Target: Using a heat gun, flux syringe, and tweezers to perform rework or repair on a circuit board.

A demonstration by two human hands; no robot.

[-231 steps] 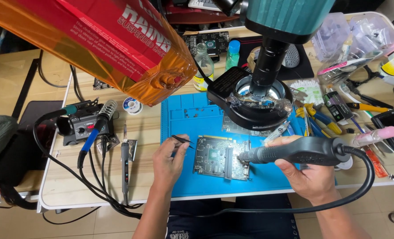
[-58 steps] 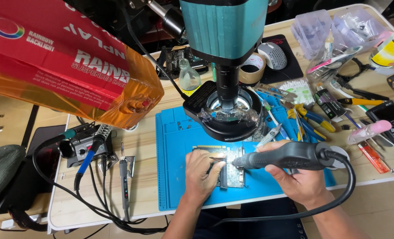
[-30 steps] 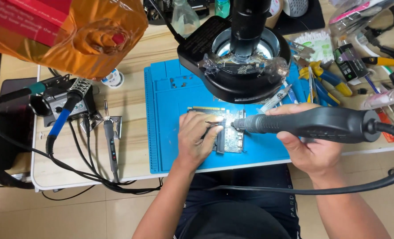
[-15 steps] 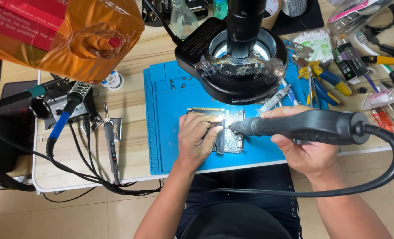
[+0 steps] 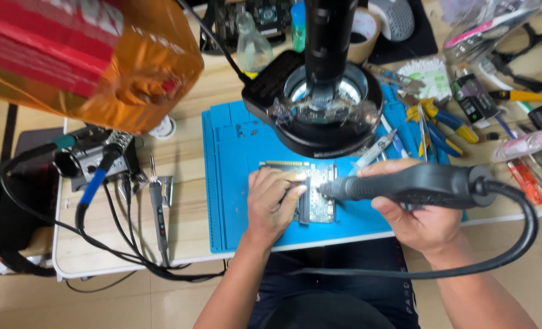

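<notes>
Cables [image 5: 100, 237] trailed off the left side of the desk [image 5: 185, 201], past a small grey box [image 5: 94, 161] and a thin iron [image 5: 157, 204] on its stand. An orange bag [image 5: 124, 67] hung above them. Next came the blue mat [image 5: 234, 183].

The left hand [image 5: 272, 204] lay flat on the mat, fingers bent and pressed on the left part of the board [image 5: 319, 198]. Its grip was closed down on the board, holding it in place. The board sat near the front of the mat, just below the big black microscope [image 5: 319, 91]. It looked thin, light and stiff, with tiny parts on top that could break easily. The bare edges seemed the safest place to hold it, not the little parts.

The right hand [image 5: 414, 210] was wrapped tight around a fat black tool [image 5: 405, 186] with a thick cord [image 5: 514, 244] looping off its back end. The tool's tip touched the board beside the left fingers. That tool looked hard and a bit heavy.

Farther right lay tweezers [image 5: 374, 149], yellow and blue pliers [image 5: 438, 122] and other small tools.
</notes>
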